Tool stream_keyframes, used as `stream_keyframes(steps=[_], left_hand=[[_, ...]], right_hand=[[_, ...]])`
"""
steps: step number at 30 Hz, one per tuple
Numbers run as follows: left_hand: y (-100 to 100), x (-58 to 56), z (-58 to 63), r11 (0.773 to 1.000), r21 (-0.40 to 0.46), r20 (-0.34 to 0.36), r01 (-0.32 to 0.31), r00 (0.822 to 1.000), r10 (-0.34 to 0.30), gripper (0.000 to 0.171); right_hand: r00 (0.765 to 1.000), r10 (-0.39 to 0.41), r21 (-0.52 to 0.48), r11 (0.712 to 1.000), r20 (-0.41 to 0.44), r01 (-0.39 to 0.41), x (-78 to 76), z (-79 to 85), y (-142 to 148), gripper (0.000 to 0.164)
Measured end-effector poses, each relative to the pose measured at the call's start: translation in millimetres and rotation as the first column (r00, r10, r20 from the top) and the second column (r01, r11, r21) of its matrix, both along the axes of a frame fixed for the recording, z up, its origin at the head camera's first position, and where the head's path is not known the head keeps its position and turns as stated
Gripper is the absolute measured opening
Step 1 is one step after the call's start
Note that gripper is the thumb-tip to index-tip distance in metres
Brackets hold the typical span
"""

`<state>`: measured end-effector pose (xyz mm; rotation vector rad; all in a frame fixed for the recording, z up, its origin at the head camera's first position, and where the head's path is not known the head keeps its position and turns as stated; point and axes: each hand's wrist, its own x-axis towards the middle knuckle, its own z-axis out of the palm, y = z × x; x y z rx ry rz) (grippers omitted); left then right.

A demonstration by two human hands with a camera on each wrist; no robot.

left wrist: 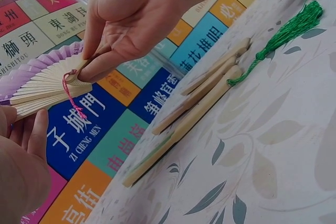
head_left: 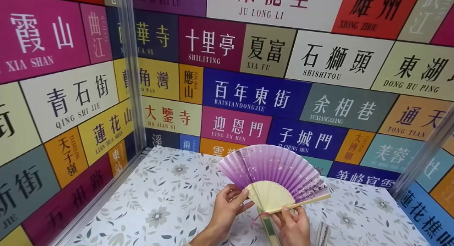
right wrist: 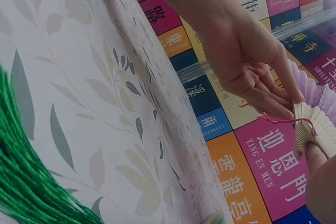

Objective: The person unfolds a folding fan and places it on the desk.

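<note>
A purple folding fan with pale wooden ribs and small white blossoms is spread wide over the table. My left hand pinches its left edge stick between thumb and fingers. At the right edge stick, close to the pivot, my right hand grips the fan. A pink cord tassel dangles from the pivot. Below the hands, several folded fans lie side by side on the table, and a green tassel trails from one of them.
The table has a white cover with grey leaves and flowers. Behind it stands a wall of coloured panels with Chinese lettering. Clear upright strips run along the corners, and a side wall rises at the left.
</note>
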<state>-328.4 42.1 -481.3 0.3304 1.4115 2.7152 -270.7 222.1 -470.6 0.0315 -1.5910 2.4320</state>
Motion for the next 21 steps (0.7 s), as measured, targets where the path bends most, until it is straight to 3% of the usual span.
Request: stream_keyframes(steps=[11, 21], left_hand=[[1.7, 0.3, 0.2, 1.0, -0.002, 0.019, -0.01, 1.0, 0.01, 0.036], [4.8, 0.9, -2.0, 0.999, 0.032, 0.027, -0.01, 1.0, 0.009, 0.037]], right_hand=[[0.999, -0.022, -0.03, 0.999, 0.023, 0.023, 0.4, 2.2, -1.2, 0.043], [1.0, -0.006, -0.082, 0.997, -0.013, 0.005, -0.7, 0.6, 0.6, 0.044]])
